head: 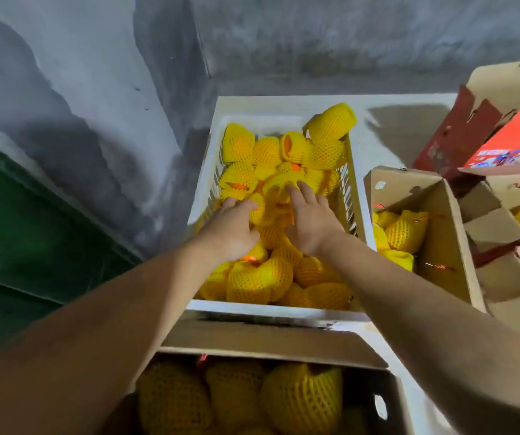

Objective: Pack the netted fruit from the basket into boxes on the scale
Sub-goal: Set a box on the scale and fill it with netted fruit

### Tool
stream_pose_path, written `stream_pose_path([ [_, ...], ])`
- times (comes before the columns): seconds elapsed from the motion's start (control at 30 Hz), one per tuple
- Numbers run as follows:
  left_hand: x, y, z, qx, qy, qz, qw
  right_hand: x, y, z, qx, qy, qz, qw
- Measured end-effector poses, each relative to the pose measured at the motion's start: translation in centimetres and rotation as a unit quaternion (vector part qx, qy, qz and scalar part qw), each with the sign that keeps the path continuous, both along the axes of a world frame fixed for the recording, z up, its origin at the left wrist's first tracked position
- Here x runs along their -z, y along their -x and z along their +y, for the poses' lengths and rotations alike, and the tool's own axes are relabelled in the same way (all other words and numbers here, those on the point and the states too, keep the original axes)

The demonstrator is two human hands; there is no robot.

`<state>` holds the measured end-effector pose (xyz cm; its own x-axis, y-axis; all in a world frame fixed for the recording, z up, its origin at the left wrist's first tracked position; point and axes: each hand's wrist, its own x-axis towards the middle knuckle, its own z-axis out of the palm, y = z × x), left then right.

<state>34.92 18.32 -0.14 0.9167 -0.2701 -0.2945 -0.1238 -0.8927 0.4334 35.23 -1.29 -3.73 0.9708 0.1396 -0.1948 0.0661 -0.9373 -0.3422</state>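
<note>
Item one: I am seeing a white slatted plastic basket (203,171) sitting at frame centre, heaped with orange fruit in yellow foam netting (260,279). Item two: a brown cardboard box (271,342) at the bottom edge is holding netted fruit. Item three: the left hand (232,229) and right hand (310,221) are lying on the heap, fingers spread, gripping nothing.

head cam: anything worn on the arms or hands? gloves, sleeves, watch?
Nothing worn. The left hand and the right hand are bare, no gloves or rings showing. Both forearms are bare up to the frame edge: no sleeves, watch or bands visible.
</note>
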Motion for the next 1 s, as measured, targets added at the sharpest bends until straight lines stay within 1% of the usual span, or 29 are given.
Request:
stream_pose_path([
  [0.07,1.6,-2.6,-1.1,0.008,-0.049,-0.008,0.999,1.8,-2.5,0.2,-0.019,0.029,-0.024,0.999],
  [0.17,4.0,-5.5,-2.5,0.025,-0.089,0.023,0.995,4.4,-4.5,0.4,-0.019,0.061,-0.051,0.997],
  [0.2,4.9,-6.0,-2.8,0.027,-0.105,0.030,0.994,5.3,-4.7,0.5,-0.001,0.082,-0.075,0.994],
  [0.27,6.5,-6.4,-2.9,0.022,-0.150,0.007,0.988,6.5,-5.1,0.8,0.055,0.109,-0.135,0.983],
  [0.33,7.6,-6.8,-2.8,0.018,-0.183,-0.020,0.983,6.8,-5.5,0.9,0.096,0.103,-0.198,0.970],
  [0.37,7.9,-7.0,-2.8,0.011,-0.191,-0.023,0.981,6.8,-5.7,0.9,0.102,0.098,-0.216,0.966],
  [0.43,8.2,-7.2,-2.8,-0.011,-0.199,-0.030,0.979,6.8,-5.7,1.0,0.086,0.076,-0.186,0.976],
  [0.5,8.3,-7.3,-3.0,-0.010,-0.215,-0.076,0.974,6.7,-5.7,1.1,0.073,0.054,-0.153,0.984],
  [0.57,8.4,-7.4,-3.0,0.004,-0.206,-0.115,0.972,6.5,-5.5,1.1,0.072,0.040,-0.153,0.985],
  [0.63,8.1,-7.4,-2.8,-0.011,-0.167,-0.120,0.979,5.9,-5.4,1.0,0.078,0.025,-0.146,0.986],
  [0.7,7.2,-7.2,-2.5,-0.059,-0.116,-0.119,0.984,5.2,-5.3,0.8,0.111,-0.025,-0.143,0.983],
  [0.73,6.6,-6.8,-2.4,-0.084,-0.090,-0.121,0.985,4.9,-5.4,0.7,0.137,-0.068,-0.139,0.978],
  [0.77,5.9,-6.5,-2.1,-0.105,-0.066,-0.122,0.985,4.3,-5.4,0.7,0.163,-0.136,-0.125,0.969],
  [0.8,5.1,-6.1,-1.8,-0.122,-0.032,-0.115,0.985,3.6,-5.3,0.7,0.181,-0.237,-0.102,0.949],
  [0.83,4.1,-5.5,-1.6,-0.139,0.021,-0.095,0.986,2.6,-5.0,0.7,0.195,-0.356,-0.076,0.911],
  [0.87,2.9,-4.8,-1.5,-0.159,0.098,-0.063,0.980,1.7,-4.3,0.9,0.208,-0.460,-0.057,0.861],
  [0.9,1.6,-3.9,-1.5,-0.178,0.183,-0.037,0.966,0.8,-3.5,1.1,0.213,-0.533,-0.046,0.817],
  [0.93,0.4,-2.9,-1.7,-0.193,0.261,-0.025,0.946,-0.1,-2.7,1.3,0.207,-0.578,-0.039,0.788],
  [1.0,-1.4,-0.3,-2.2,-0.220,0.393,0.006,0.893,-2.2,-0.6,1.8,0.186,-0.629,-0.003,0.755],
])
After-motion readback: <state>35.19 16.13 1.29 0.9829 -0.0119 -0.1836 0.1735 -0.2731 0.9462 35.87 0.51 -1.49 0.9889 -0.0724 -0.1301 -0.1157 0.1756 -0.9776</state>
